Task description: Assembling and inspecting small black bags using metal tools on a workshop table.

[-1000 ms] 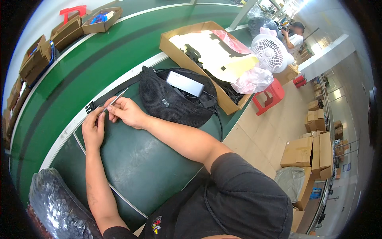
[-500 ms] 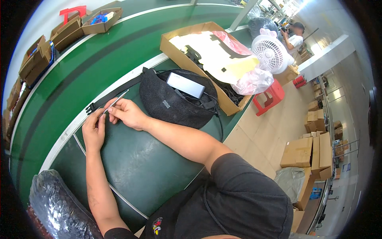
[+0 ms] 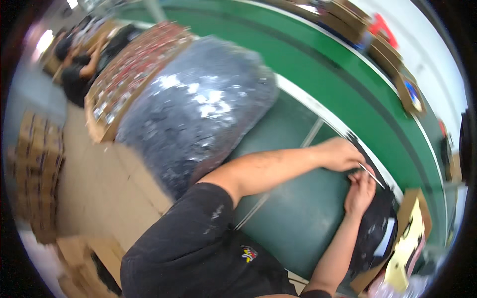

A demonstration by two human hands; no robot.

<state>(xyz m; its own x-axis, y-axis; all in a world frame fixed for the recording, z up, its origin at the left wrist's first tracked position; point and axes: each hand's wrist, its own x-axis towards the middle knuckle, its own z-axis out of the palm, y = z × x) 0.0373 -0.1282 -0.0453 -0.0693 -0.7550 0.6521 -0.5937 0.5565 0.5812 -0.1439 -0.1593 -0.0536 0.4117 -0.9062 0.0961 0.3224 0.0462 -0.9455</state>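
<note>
Over the green work table (image 3: 283,223), my two hands meet at a thin silver rod (image 3: 372,176), too small and blurred to name more exactly. My left hand (image 3: 339,154) is closed, its fingertips at one end of the rod. Just below, the fingers of my right hand (image 3: 360,192) are bent and pinch around the rod, whose other end sticks out past them. A black mesh bag (image 3: 368,238) lies beside my right wrist with a pale silver box-shaped device (image 3: 384,237) in it. Part of a black strap shows behind my hands.
Left of my arm sits a large dark plastic-wrapped bundle (image 3: 198,94), beside a carton (image 3: 141,64) of small red and silver pieces. A carton (image 3: 422,208) with yellow sheets stands at right. Bins line the green conveyor (image 3: 318,54). A co-worker (image 3: 79,69) is far left.
My view has swung left, so the hands and bag now appear at the right, and the wrapped bundle and a co-worker have come into view. The rod is still between my hands.
</note>
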